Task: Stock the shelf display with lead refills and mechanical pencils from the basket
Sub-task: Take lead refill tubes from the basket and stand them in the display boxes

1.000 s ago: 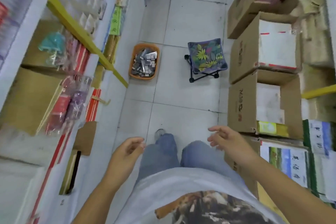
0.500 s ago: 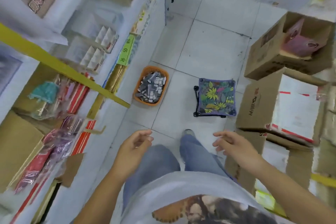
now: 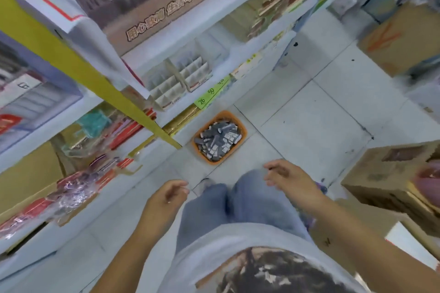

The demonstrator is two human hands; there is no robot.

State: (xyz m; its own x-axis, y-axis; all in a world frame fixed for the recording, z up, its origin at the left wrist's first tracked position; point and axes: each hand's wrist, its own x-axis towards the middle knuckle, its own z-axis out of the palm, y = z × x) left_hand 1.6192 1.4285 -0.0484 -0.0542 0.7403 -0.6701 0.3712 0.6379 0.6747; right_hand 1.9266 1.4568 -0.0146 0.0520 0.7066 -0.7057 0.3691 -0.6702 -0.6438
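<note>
- Basket (image 3: pixel 215 162) has been approached: now near, on the floor, at 12 o'clock from both hands.
- Left hand (image 3: pixel 166 200) and right hand (image 3: pixel 289 178) are loosely curled; nothing is held.
- Shelf display (image 3: pixel 181 78) is seen at 11 o'clock; first pick is judged next.

An orange basket (image 3: pixel 219 137) of grey packets sat on the tiled floor (image 3: pixel 309 121) beside the shelf display (image 3: pixel 181 78). The left hand (image 3: pixel 166 200) and right hand (image 3: pixel 289 179) hung loosely curled, holding nothing.

I see a pale grey T-shirt (image 3: pixel 209 259) with a brown-and-black print (image 3: pixel 273 271), loose light-blue jeans (image 3: pixel 240 207), a grey shoe (image 3: pixel 205 184); both forearms (image 3: pixel 123 252) bare.
</note>
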